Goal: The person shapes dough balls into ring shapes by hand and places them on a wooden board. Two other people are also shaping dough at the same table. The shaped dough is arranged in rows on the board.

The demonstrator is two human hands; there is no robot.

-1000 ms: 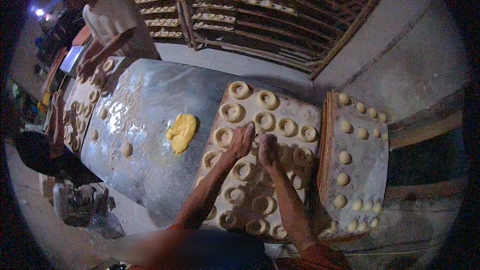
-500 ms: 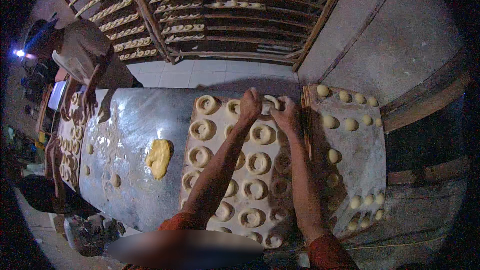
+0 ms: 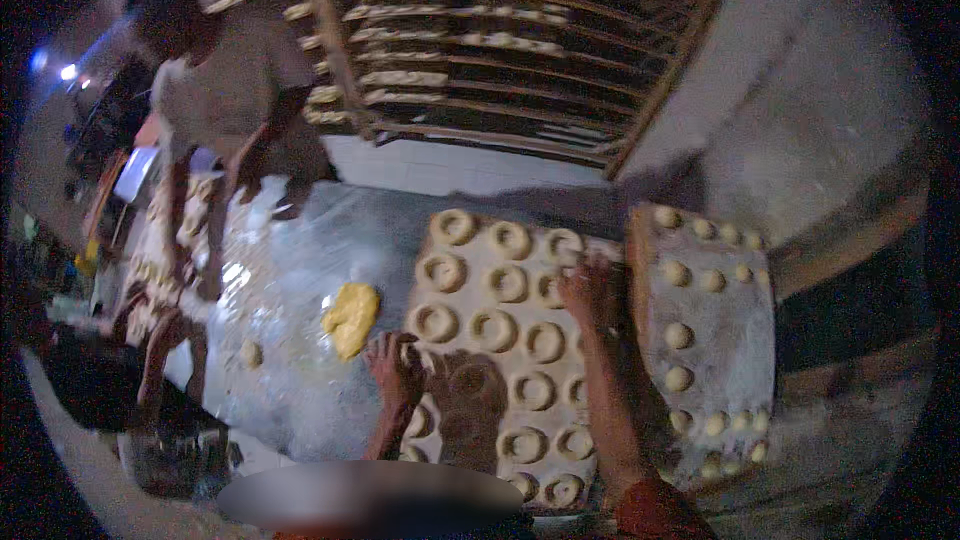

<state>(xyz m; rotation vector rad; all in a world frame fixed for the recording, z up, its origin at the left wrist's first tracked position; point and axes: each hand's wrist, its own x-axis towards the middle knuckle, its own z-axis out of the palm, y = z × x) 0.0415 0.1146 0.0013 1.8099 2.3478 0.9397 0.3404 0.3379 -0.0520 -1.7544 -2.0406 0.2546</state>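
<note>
My left hand [image 3: 397, 368] is over the left edge of a floured board [image 3: 468, 258], near a soft yellow mass [image 3: 351, 320] on the metal tabletop. Its fingers are bent and blurred, and whether they hold anything is unclear. My right hand [image 3: 592, 292] is low over the board's far right part, fingers apart, beside a dough ring [image 3: 565, 246]. Rows of dough rings cover the board, among them one ring [image 3: 493, 330] in the middle. My right forearm hides some of the right-hand column.
A second board [image 3: 725, 340] with round dough balls [image 3: 678, 336] lies to the right. Across the metal table [image 3: 300, 370], co-workers' hands and arms are at the left, near more dough pieces. A wooden rack [image 3: 500, 105] holding dough stands behind.
Both hands have come apart from the dough ring at the board's far edge. My left hand has moved left and nearer; my right has come slightly nearer. The view has shifted too.
</note>
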